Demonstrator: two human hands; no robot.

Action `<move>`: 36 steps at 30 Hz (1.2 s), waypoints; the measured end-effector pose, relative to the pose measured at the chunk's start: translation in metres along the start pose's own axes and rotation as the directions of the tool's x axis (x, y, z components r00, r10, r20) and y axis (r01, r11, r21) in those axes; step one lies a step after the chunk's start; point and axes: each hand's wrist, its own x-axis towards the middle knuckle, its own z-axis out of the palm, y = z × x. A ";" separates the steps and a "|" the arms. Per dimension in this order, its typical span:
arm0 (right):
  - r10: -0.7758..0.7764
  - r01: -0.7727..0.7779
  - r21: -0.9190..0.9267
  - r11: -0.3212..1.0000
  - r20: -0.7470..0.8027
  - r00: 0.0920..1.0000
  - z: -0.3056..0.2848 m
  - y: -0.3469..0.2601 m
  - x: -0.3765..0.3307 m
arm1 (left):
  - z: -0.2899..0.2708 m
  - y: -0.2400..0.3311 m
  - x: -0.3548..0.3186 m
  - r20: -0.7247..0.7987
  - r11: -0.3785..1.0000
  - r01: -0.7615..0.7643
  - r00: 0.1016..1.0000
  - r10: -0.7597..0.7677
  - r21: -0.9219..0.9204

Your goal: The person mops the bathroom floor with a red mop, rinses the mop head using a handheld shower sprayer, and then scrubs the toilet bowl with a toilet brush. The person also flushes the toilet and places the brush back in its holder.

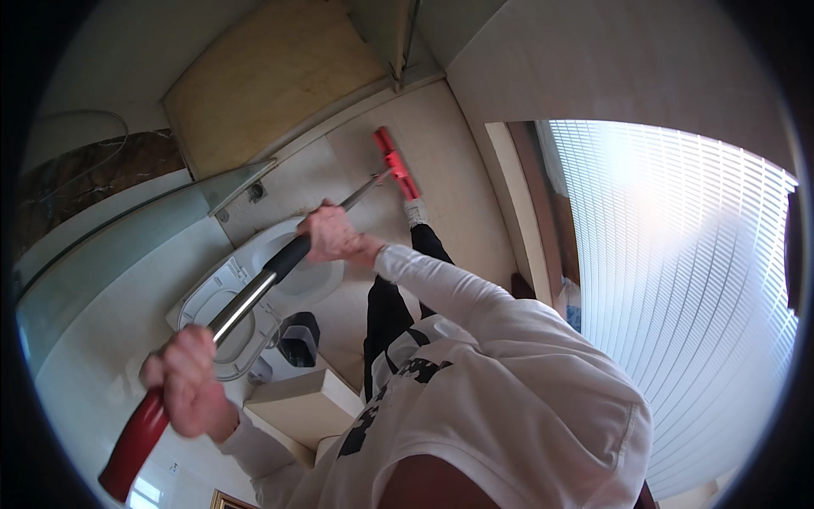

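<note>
A long-handled mop slants across the view, its narrow red head (393,163) down on the bathroom floor tiles. My left hand (191,382) is closed round the upper pole, just above the red end grip (136,445). Further down, my right hand (335,233) wraps the pole beside its black sleeve (288,257). Bare metal pole (243,307) shows between the two hands. The left hand is slightly blurred. The underside of the mop head is hidden.
Close to the pole stands a toilet (271,243) with its lid and seat raised. Beside it are a dark bin (299,339) and a cream cabinet (307,401). A glass panel (136,225) borders the left; a ribbed bright pane (670,280) is on the right. My shoe (415,212) is near the mop head.
</note>
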 end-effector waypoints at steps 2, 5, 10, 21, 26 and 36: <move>0.056 -0.055 -0.084 0.995 0.009 0.998 -0.017 0.034 -0.004 | 0.009 -0.032 0.010 0.052 0.996 -0.010 0.999 0.015 -0.086; 0.118 -0.113 -0.203 0.973 0.012 0.993 -0.042 0.083 -0.007 | 0.030 -0.075 0.026 0.025 0.980 -0.003 1.000 0.008 -0.199; 0.215 -0.186 -0.334 0.924 0.052 0.975 -0.060 0.152 0.009 | 0.042 -0.149 0.039 0.021 0.979 -0.024 0.999 0.029 -0.200; 0.100 -0.062 -0.165 0.984 0.230 0.968 0.049 0.107 0.041 | -0.053 -0.123 -0.005 -0.204 0.978 -0.009 0.978 -0.035 -0.210; 0.047 -0.037 -0.029 0.999 0.461 0.886 0.124 0.020 0.077 | -0.126 -0.065 -0.034 -0.285 0.998 -0.011 0.959 -0.007 -0.063; -0.175 0.063 0.186 0.980 0.677 0.714 0.179 -0.080 0.103 | -0.144 -0.001 -0.065 -0.298 0.953 -0.053 0.943 0.145 0.297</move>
